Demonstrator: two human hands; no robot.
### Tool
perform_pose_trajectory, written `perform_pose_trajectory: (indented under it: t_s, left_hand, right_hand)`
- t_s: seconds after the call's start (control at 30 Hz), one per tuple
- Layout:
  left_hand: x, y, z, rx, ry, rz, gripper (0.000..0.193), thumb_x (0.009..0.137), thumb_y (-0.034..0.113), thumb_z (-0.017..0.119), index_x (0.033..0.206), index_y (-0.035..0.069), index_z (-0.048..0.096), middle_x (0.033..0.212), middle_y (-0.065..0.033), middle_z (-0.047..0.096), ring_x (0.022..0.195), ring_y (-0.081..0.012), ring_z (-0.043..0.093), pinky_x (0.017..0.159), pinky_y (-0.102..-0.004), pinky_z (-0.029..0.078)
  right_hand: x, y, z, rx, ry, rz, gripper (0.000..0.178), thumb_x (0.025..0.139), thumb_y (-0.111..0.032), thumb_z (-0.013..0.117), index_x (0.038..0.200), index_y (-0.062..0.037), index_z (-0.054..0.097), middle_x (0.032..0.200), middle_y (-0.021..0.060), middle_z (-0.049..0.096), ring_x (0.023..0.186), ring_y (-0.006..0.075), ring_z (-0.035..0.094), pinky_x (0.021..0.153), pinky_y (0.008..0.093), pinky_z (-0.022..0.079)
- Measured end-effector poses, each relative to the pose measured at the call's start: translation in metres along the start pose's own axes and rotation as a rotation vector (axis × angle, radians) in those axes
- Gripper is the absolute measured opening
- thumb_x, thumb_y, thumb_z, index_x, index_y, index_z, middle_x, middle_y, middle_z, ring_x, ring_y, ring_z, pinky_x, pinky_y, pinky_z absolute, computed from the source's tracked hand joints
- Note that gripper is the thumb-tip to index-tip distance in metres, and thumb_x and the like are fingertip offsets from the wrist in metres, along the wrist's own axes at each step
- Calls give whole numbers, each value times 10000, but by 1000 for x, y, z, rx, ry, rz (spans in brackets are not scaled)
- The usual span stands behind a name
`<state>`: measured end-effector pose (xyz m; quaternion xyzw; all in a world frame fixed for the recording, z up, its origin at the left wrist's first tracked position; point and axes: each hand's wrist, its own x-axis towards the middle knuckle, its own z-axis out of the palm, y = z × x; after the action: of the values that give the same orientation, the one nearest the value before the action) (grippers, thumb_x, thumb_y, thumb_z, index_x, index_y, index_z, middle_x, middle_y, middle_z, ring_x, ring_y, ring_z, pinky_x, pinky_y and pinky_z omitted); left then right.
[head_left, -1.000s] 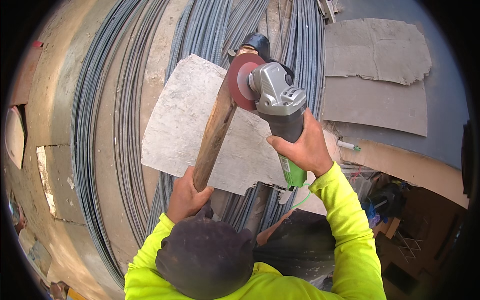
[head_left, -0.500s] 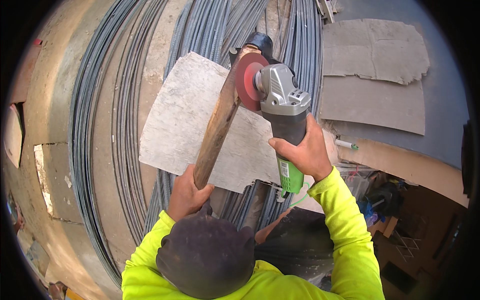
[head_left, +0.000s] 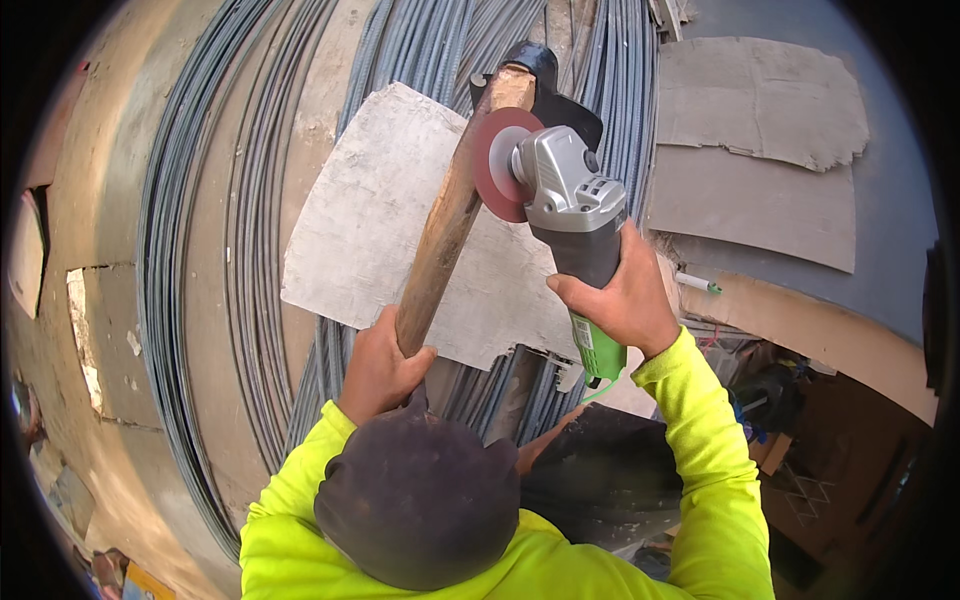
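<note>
My left hand is wrapped round the lower end of a wooden handle, which slants up and away. At its far end sits a black metal head with a flat part reaching to the right; the grinder partly covers it. In my right hand is an angle grinder with a silver gear head, black body and green rear end. Its red disc stands edge-on beside the upper handle, overlapping it in view; contact cannot be made out. Whether the disc spins is unclear.
Under the work lies a pale rough-edged board on long bundles of steel bars. Grey cardboard sheets lie at the right. A white tube with a green tip is near my right hand. A green cord trails from the grinder.
Both hands have shifted slightly, carrying the handle and its metal head a little farther away and to the right. The grinder's green end has swung slightly right. Both grips stay closed.
</note>
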<state>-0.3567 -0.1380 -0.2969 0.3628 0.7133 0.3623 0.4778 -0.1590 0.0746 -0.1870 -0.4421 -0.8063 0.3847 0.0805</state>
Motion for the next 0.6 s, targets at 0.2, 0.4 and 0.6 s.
perform_pose_trajectory:
  t_s: [0.2, 0.4, 0.6]
  left_hand:
    - [-1, -7, 0, -94, 23, -91, 440, 788, 177, 746, 1113, -67, 579, 851, -283, 693, 825, -439, 719, 730, -457, 553]
    - [0, -7, 1, -22, 53, -36, 476, 789, 191, 757, 1146, -71, 583, 884, -306, 695, 864, -459, 716, 747, -466, 557]
    - [1, -2, 6, -54, 55, 25, 470, 793, 184, 762, 1145, -67, 578, 890, -320, 691, 879, -486, 699, 753, -495, 551]
  right_hand:
    - [-41, -4, -1, -202, -287, 17, 724, 734, -263, 835, 1254, 98, 483, 966, 326, 692, 910, 493, 712, 809, 465, 572]
    - [-25, -4, -12, -181, -65, -157, 684, 718, -224, 845, 1227, 72, 496, 1003, 295, 703, 917, 454, 729, 816, 449, 572]
    - [-13, -13, -12, -373, -215, -139, 699, 735, -250, 811, 1263, 71, 485, 985, 298, 678, 880, 469, 700, 773, 490, 568]
